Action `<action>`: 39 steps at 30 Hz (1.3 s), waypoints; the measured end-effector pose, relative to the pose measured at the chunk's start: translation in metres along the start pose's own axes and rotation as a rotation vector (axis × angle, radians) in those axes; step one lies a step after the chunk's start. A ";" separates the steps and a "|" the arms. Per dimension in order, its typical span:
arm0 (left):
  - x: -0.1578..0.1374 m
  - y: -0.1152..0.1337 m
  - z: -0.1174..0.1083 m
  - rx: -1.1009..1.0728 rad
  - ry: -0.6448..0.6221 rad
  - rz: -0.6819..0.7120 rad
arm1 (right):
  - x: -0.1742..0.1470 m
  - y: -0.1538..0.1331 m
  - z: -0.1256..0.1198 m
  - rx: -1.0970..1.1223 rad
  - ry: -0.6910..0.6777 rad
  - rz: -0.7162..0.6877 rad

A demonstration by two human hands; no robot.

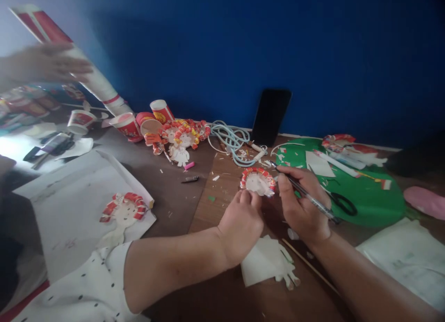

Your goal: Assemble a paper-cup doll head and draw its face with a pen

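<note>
My left hand is closed on the lower edge of a small paper cutout doll, whose white face has a ring of red and white paper curls. My right hand grips a clear-barrelled pen and sits just right of the doll, its thumb beside the curls. The pen's dark end points up toward the left. Beneath my hands lies white cut paper with a hand-shaped piece, next to a thin wooden stick. My left fingertips are partly hidden.
A co-worker's hand touches a long paper tube at left. Paper cups and finished cutouts stand near the wall. A phone leans beside a coiled cable. Scissors lie on a green sheet. Another doll rests on white paper.
</note>
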State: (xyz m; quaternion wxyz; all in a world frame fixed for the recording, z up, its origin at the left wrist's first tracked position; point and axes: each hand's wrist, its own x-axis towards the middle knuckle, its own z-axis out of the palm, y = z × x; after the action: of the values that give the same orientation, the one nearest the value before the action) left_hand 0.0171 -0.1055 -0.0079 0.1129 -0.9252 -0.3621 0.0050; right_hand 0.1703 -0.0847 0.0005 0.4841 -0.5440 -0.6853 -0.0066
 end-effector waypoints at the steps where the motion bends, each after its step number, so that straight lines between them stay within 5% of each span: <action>1: -0.001 0.001 0.001 0.008 0.008 -0.009 | 0.000 0.000 0.000 0.002 0.006 -0.002; 18: 0.000 0.005 -0.003 -0.005 0.008 -0.039 | -0.003 0.000 0.001 0.019 -0.006 0.078; 26: 0.003 0.001 -0.008 -0.041 -0.045 -0.034 | -0.005 0.000 0.002 0.042 -0.113 0.074; 39: 0.002 0.004 -0.002 -0.039 0.048 -0.067 | -0.009 0.007 0.009 -0.015 -0.239 0.122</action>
State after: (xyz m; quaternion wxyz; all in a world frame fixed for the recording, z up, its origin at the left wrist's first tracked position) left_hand 0.0211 -0.1074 -0.0068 0.1037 -0.9144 -0.3902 -0.0283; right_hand 0.1688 -0.0841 -0.0139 0.3944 -0.5850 -0.7038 0.0827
